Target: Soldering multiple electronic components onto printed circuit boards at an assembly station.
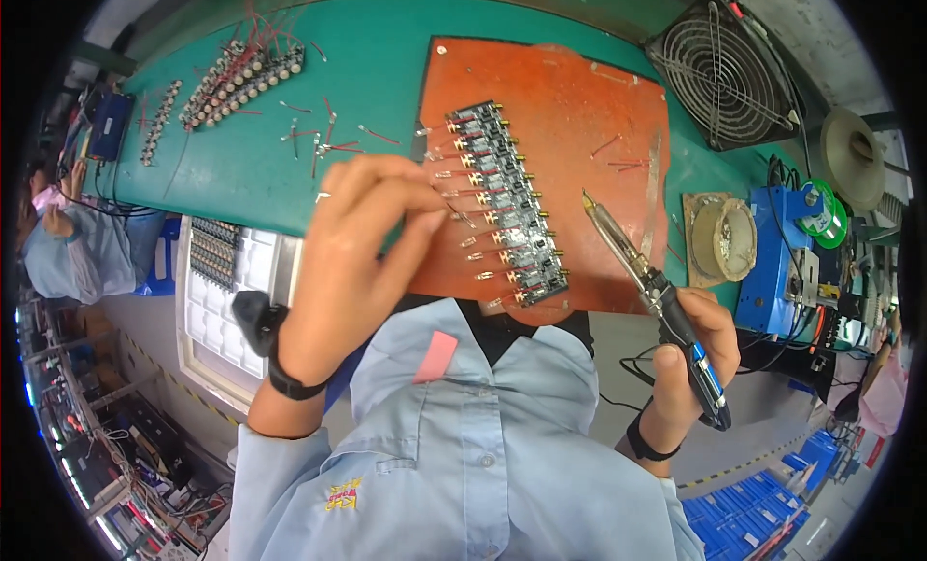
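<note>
left fingers (413, 193) hover just left of the circuit-board row (509, 204)

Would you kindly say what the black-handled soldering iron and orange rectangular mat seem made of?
Soldering iron: its shaft looks like polished metal, given silvery highlights; the dark grip, probably plastic or rubber, reflects little. Mat: perhaps rubber or plastic, with a smooth, scuffed, low-sheen surface.

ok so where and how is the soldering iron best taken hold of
Probably by the dark handle, coming from the picture's lower right, where the right hand already holds it. The soldering iron slants with its bare metal shaft and pointed tip, possibly hot, toward the upper left.
</note>
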Available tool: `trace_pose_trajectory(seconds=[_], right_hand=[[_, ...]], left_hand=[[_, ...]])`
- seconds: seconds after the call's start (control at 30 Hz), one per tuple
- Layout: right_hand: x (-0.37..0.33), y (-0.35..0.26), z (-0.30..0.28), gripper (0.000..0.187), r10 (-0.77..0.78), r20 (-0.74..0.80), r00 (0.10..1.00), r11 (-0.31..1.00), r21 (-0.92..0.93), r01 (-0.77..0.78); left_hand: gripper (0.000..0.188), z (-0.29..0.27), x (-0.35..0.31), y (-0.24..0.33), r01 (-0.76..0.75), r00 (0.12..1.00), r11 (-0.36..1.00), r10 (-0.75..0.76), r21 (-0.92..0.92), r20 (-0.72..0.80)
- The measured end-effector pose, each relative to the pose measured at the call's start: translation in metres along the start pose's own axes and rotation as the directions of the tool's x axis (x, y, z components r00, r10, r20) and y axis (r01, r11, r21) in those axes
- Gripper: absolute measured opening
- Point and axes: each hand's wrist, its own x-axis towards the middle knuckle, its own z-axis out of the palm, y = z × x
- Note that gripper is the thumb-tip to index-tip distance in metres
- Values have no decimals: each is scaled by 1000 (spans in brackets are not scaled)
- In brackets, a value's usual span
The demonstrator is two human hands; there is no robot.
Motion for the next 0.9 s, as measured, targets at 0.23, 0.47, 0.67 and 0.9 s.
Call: trace_pose_trajectory(seconds=[0.23,0.47,0.67,0.9], right_hand=[[0,3,-1,56,25,5,1000,1000,-12,-25],[7,-2,6,55,33,-48,998,999,4,-33],[10,23,3,54,62,-78,995,982,185,-46],[7,32,4,52,55,-63,996,970,241,-38]], left_hand=[[13,11,7,-16,67,969,998,-66,0,239],[9,-5,11,-27,-61,978,997,50,47,204],[7,-17,12,-58,153,978,988,-149,-14,145],[6,-14,11,-72,229,973,973,-229,-5,5]])
